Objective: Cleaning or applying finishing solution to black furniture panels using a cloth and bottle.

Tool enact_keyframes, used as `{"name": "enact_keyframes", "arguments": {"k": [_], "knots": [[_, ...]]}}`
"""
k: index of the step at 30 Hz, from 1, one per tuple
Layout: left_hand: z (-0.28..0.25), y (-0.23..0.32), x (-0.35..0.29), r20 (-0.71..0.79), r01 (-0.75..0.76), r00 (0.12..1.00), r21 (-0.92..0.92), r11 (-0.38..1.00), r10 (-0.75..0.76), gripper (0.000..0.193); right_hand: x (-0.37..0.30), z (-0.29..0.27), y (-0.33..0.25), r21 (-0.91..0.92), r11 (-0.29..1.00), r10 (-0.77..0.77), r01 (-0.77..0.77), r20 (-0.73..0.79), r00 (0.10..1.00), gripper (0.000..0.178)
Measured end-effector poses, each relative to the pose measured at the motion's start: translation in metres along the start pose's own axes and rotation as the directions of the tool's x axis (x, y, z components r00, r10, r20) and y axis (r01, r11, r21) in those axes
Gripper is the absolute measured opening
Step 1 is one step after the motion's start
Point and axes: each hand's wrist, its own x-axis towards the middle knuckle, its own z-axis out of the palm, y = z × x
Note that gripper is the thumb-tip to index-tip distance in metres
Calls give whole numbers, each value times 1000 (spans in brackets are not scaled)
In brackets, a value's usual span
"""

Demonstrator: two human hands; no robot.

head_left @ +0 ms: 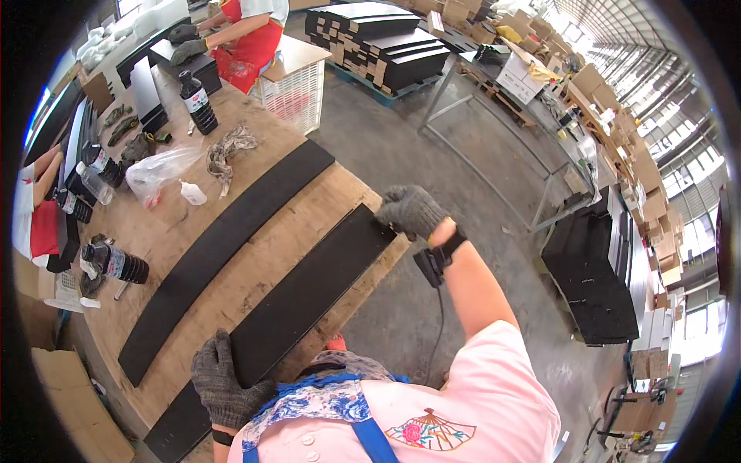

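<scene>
A long flat black board (309, 289) lies slantwise on the wooden table, close in front of me. My left hand (231, 386), in a dark grey knitted glove, spans the board's near part, with fingers and thumb at its two edges. At the far right end, my right hand (413, 212) is closed in a matching glove and touches the board's corner. Whatever is inside its fingers is hidden. Beyond this board lies a curved black board (224, 247), apart from both hands.
On the wooden table (255, 166) stand dark-liquid bottles (197, 104), a small white bottle (193, 193), a plastic bag (158, 177) and a crumpled rag (229, 154). Co-workers' gloved hands (187, 46) are at the far left. Stacked black boards (378, 46) stand beyond; another stack (594, 270) is right.
</scene>
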Motion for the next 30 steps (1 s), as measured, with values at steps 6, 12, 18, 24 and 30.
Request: {"name": "enact_keyframes", "arguments": {"k": [6,12,18,24,30], "knots": [[7,-11,-4,-14,-83,996,39,996,83,120,-68,5,63,-250,964,-126,88,-140,982,27],[13,-8,-4,-117,-178,975,105,978,190,108,-61,44,66,17,946,-282,325,-458,843,22],[11,-2,-6,-86,-96,991,36,995,99,96,-64,66,62,-282,853,-522,439,-454,722,19],[15,-9,-11,-119,-130,983,88,988,140,99,-118,170,24,-250,754,-657,608,-265,706,12],[11,-10,-12,-125,-116,984,89,989,126,89,-148,216,0,-197,747,-665,635,-188,723,13]]}}
